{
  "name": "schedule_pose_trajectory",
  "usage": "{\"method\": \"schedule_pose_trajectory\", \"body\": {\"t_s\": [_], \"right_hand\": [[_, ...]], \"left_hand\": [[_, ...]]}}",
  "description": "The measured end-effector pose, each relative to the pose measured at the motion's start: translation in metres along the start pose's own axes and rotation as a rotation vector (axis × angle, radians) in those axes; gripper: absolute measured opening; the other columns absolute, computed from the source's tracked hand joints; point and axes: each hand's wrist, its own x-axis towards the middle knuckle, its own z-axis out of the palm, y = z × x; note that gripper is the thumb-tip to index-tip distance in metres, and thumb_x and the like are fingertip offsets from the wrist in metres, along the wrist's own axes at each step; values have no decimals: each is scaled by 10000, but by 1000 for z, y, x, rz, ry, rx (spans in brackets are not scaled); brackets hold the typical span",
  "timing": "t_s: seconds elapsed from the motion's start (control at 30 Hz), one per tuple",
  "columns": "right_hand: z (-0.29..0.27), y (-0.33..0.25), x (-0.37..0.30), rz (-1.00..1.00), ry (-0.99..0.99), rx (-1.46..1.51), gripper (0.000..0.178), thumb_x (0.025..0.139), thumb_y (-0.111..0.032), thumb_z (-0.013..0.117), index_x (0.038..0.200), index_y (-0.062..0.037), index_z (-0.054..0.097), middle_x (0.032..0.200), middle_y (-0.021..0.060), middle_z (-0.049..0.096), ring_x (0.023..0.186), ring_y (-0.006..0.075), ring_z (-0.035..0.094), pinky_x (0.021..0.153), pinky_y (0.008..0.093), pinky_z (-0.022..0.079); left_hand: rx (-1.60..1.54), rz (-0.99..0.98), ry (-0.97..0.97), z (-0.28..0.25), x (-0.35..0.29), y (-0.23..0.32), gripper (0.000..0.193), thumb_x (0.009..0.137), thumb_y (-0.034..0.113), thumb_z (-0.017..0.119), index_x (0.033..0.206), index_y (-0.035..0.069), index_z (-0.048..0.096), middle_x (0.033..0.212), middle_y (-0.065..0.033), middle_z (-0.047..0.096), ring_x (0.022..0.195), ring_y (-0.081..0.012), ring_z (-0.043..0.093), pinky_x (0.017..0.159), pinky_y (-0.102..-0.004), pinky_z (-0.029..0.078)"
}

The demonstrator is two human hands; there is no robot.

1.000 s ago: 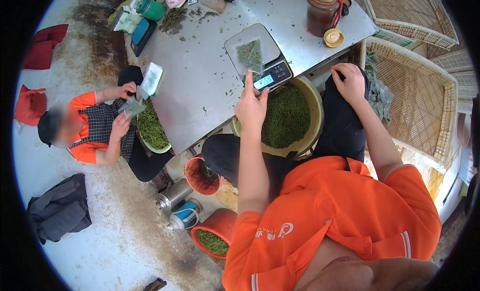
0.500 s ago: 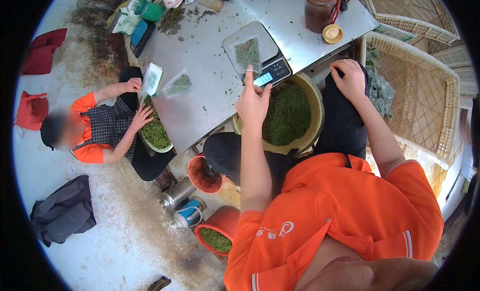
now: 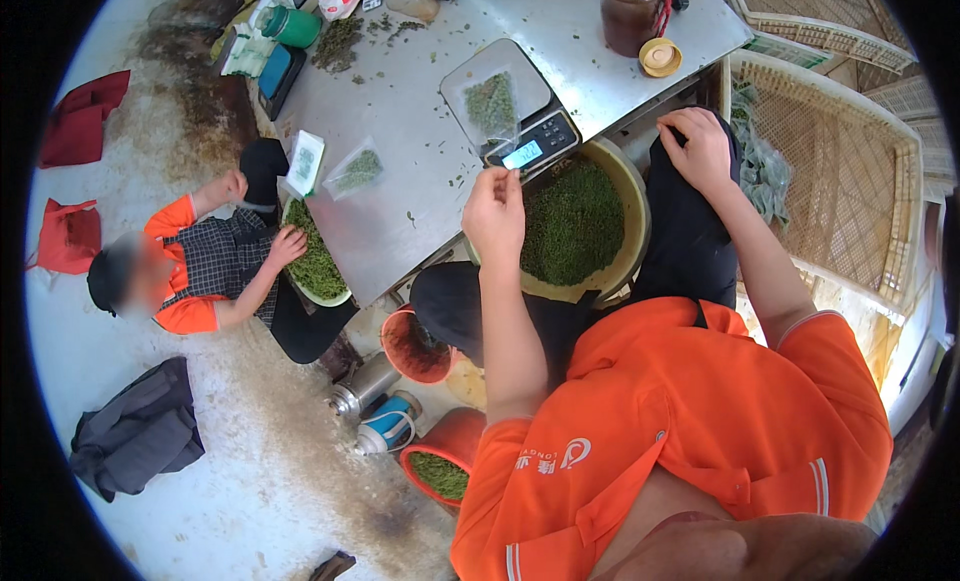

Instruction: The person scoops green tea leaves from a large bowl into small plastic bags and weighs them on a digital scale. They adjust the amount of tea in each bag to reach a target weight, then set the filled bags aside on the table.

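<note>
My left hand (image 3: 494, 214) is closed in a pinch just off the front edge of a digital scale (image 3: 553, 136) on the metal table. Whatever its fingertips may hold is too small to make out. A clear bag of green leafy bits (image 3: 491, 106) lies on the scale's pan, and the display is lit. Below, between my knees, stands a wide basin (image 3: 634, 221) holding a heap of loose green leaf bits (image 3: 572, 221). My right hand (image 3: 698, 151) rests at my right knee, fingers curled and thumb against them; I cannot see what is in it.
Another filled bag (image 3: 357, 169) lies on the table (image 3: 400, 221). Across the left corner, a co-worker (image 3: 215, 261) sits with one hand at a basin of leaves (image 3: 318, 266). A brown jar (image 3: 632, 21), woven crates (image 3: 840, 161), red buckets (image 3: 415, 346) and flasks (image 3: 388, 423) stand around.
My left hand has drawn back from the bag on the scale, its extended index finger now folded into a pinch. The co-worker's far hand has moved away from the white packet.
</note>
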Motion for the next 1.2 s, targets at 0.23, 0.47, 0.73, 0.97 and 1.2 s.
{"method": "schedule_pose_trajectory", "body": {"t_s": [0.23, 0.47, 0.73, 0.97, 1.2], "right_hand": [[8, 7, -1, -35, 41, 12, 76, 861, -145, 743, 893, -76, 741, 932, 102, 728, 907, 342, 670, 831, 455, 532], [3, 4, -2, 19, -18, -32, 90, 892, -132, 756, 935, -53, 764, 960, 75, 754, 974, 293, 705, 926, 410, 541], [2, 1, 0, 16, -20, -31, 89, 888, -131, 761, 934, -55, 765, 965, 71, 756, 978, 290, 704, 928, 409, 542], [6, 3, 1, -23, 27, -1, 86, 872, -150, 738, 907, -72, 744, 945, 112, 733, 917, 354, 670, 848, 466, 530], [14, -11, 7, 0, -30, 149, 89, 888, -153, 740, 922, -71, 748, 949, 113, 734, 909, 338, 683, 803, 444, 553]], "left_hand": [[73, 55, 110, 3, -10, -27, 328, 909, 163, 802, 1186, 26, 690, 1093, -109, 660, 815, -242, 680, 759, -385, 564], [126, -19, 70, 13, -3, -13, 450, 912, 179, 792, 1300, 11, 640, 1228, -129, 607, 891, -279, 674, 833, -423, 559], [177, 127, -109, 26, -20, -6, 376, 912, 216, 785, 1229, 38, 690, 1157, -132, 674, 1086, -353, 656, 918, -458, 548], [9, 14, -89, 15, -3, 29, 384, 920, 187, 785, 1258, 31, 694, 918, -118, 730, 809, -281, 708, 777, -398, 560], [105, 66, -51, -2, -2, 22, 297, 935, 169, 764, 1194, 35, 711, 1070, -139, 718, 799, -267, 710, 762, -391, 566]]}}
